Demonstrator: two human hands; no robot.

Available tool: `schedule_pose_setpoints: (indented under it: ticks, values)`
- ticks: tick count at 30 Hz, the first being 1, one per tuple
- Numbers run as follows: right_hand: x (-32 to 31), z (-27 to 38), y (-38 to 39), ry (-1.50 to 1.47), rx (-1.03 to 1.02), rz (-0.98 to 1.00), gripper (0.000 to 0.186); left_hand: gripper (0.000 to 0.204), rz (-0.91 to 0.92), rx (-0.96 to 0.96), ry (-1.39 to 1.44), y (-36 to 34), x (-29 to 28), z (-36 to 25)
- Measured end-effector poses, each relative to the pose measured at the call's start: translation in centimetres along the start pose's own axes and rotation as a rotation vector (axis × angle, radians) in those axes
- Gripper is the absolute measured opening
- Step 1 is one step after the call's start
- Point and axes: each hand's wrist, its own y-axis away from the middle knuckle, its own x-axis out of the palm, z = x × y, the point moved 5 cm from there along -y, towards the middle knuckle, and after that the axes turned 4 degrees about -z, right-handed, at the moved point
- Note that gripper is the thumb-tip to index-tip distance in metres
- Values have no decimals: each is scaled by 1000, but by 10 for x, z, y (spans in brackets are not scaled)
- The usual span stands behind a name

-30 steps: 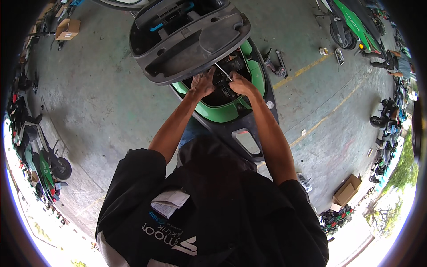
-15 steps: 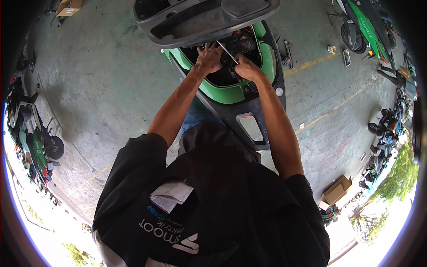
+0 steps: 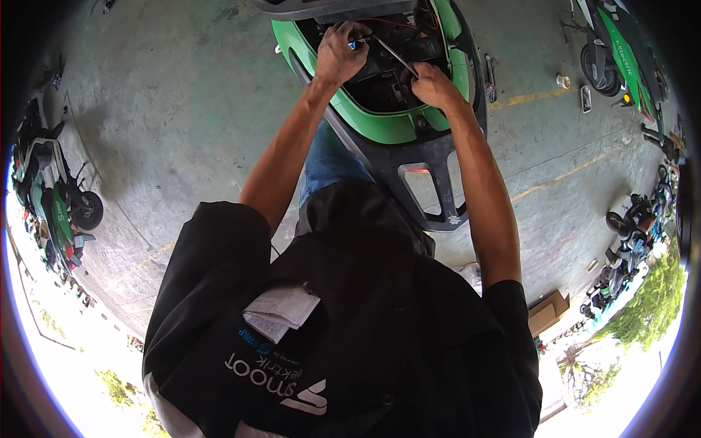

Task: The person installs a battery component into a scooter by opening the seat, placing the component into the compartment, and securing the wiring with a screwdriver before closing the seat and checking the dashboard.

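Slim metal rod (image 3: 396, 57) sits over the open compartment (image 3: 394, 82), running up-left from the right grip toward the left fingers; can't tell whether its far end touches them. Right hand (image 3: 434, 85) comes in from lower right, back of hand up, knuckles bent, fingers closed round the rod's near end. Left hand (image 3: 341, 55) is up-left of that grip, wrist angled inward, fingers curled at a small blue piece (image 3: 354, 45); can't tell if it's pinched or just touched. Both forearms reach well forward. Rod is straight, bare and greyish, slanted; its near end is hidden in the fist. Compartment under both hands is dark, with black parts and a thin red wire (image 3: 387, 22) above the rod. Green body panel (image 3: 385, 131) curves round it, just below the right grip. Underside of the black seat (image 3: 332, 10) shows above the left hand. Black rear rack (image 3: 432, 191) with cutouts is further below the right grip. Right of that grip, on the concrete floor (image 3: 197, 124): a long tool (image 3: 490, 77), then a small round tin (image 3: 563, 81) and a small tray (image 3: 585, 99). Another green scooter (image 3: 618, 51) stands well beyond those.
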Motion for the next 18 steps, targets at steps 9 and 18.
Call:
schedule_pose_setpoints:
  ticks: [9,18]
  values:
    - [-14,-11,0,112,60,-132,26,36,355,377,-858,59,19,-47]
    - [-5,-27,-12,163,146,-79,18,48,654,782,-1416,56,44,-62]
